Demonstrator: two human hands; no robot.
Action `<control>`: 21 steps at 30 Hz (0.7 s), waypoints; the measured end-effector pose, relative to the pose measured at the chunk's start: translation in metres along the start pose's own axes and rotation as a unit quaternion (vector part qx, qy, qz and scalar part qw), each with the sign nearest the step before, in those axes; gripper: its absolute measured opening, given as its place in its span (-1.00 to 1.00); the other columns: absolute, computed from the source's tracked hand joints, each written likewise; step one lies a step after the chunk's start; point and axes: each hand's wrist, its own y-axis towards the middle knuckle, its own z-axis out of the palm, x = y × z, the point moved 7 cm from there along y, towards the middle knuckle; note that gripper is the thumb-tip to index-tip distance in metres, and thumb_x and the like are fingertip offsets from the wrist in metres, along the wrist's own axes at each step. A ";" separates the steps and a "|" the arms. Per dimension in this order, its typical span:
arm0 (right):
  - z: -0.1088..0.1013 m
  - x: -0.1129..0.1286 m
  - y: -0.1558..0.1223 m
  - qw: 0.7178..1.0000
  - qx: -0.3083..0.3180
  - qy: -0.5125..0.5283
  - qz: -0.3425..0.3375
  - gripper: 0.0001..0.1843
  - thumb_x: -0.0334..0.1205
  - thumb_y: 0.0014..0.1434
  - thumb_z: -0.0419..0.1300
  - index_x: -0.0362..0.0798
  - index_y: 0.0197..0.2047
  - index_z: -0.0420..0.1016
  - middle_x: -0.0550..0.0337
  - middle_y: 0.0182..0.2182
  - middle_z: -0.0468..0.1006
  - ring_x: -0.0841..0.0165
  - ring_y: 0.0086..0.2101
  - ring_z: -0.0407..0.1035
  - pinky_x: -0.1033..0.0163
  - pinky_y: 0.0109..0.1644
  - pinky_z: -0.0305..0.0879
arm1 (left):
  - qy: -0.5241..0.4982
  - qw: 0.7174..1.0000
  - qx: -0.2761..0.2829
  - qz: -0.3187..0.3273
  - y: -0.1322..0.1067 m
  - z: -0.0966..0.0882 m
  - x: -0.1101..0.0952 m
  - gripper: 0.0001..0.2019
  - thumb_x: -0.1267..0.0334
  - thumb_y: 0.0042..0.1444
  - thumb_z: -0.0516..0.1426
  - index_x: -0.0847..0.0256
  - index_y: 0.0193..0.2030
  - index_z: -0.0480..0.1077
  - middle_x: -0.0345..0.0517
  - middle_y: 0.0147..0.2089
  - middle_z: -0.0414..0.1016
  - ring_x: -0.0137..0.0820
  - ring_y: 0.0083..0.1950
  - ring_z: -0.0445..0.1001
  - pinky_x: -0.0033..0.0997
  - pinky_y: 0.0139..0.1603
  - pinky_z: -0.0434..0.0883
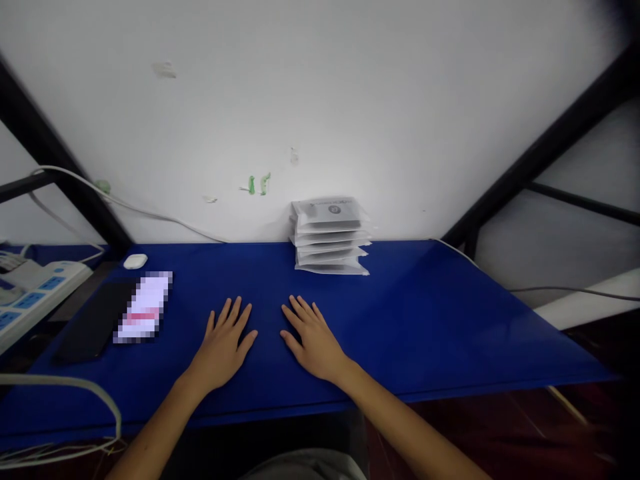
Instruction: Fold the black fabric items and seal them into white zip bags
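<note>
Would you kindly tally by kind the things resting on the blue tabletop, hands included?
Hands flat on the blue tabletop: 2 (left hand, right hand)
Stack of pale packets, counted as one: 1
Small white oval thing: 1
Black flat slab: 1
Blurred flat item: 1
Total: 6

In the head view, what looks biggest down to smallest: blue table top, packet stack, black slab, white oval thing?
1. Blue flat table top.
2. Stack of clear plastic packets and black flat rectangular slab: these look about alike, so not ranked.
3. Small white oval thing.
</note>
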 end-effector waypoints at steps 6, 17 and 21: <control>-0.013 -0.006 -0.004 0.999 -0.037 0.020 0.011 -0.47 -0.15 0.26 0.03 -0.04 0.28 0.22 -0.03 0.30 0.14 0.14 0.29 0.00 -0.18 0.32 -0.03 | -0.033 0.999 0.008 0.012 0.026 -0.013 -0.031 -0.41 -0.01 0.28 -0.12 0.21 0.37 0.01 0.09 0.43 -0.07 -0.08 0.44 -0.13 0.11 0.32 0.06; -0.109 -0.051 -0.007 0.945 -0.322 0.058 0.018 -0.69 -0.21 0.24 0.00 -0.04 -0.03 0.47 0.03 -0.12 0.58 0.25 -0.09 0.45 0.09 0.04 0.37 | -0.154 0.963 -0.206 0.081 0.100 -0.068 -0.113 -0.54 0.17 0.25 -0.07 0.28 0.24 0.15 0.20 0.26 0.26 -0.13 0.31 0.20 -0.01 0.26 0.23; -0.161 -0.074 -0.003 0.896 -0.440 0.030 0.045 -0.73 -0.22 0.21 0.02 -0.08 -0.11 0.48 0.02 -0.26 0.57 0.26 -0.23 0.46 0.10 -0.08 0.39 | -0.161 0.937 -0.302 0.072 0.125 -0.096 -0.116 -0.57 0.17 0.25 -0.06 0.33 0.19 0.20 0.22 0.21 0.29 -0.13 0.26 0.23 -0.06 0.26 0.22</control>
